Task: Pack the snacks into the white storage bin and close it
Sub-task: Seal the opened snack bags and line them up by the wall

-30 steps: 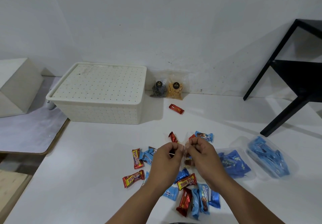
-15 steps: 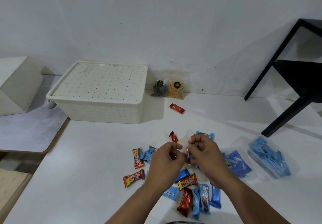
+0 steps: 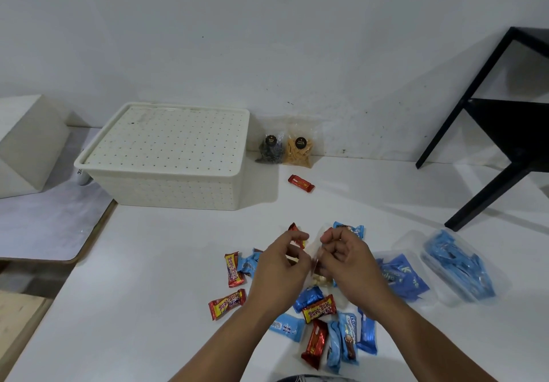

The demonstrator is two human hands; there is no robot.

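Hidden: your hands cover the middle of the snack pile, so the wrappers under your palms can't be read, and the small clear packet [image 3: 317,265] between them shows only as a glint of plastic with pale pieces at its lower end.
Hard to make out: whether your left fingertips actually touch that packet; the gap there is too blurred to tell.
Cut off: a dark rounded shape at the bottom edge, and the black frame [image 3: 487,132] running out at the right.
Left hand [image 3: 279,268]: hovers palm down over the pile, fingers loosely curled, thumb and forefinger apart, close to the packet's left edge.
Right hand [image 3: 347,262]: knuckles up, fingers bent inward, pinching the clear packet's right side at the fingertips.
Forearms: both come in from the bottom edge and meet over the pile.
White storage bin [image 3: 166,155]: it sits on the surface [image 3: 148,277] at the back left, its dotted lid on, well apart from your hands.
Snacks: red and blue wrappers lie scattered around and below your hands; a red bar [image 3: 300,183] lies alone near the bin; two clear pouches [image 3: 285,149], one dark and one orange, lean at the wall.
Right side: two clear bags of blue packets [image 3: 430,268] lie just beside your right wrist.
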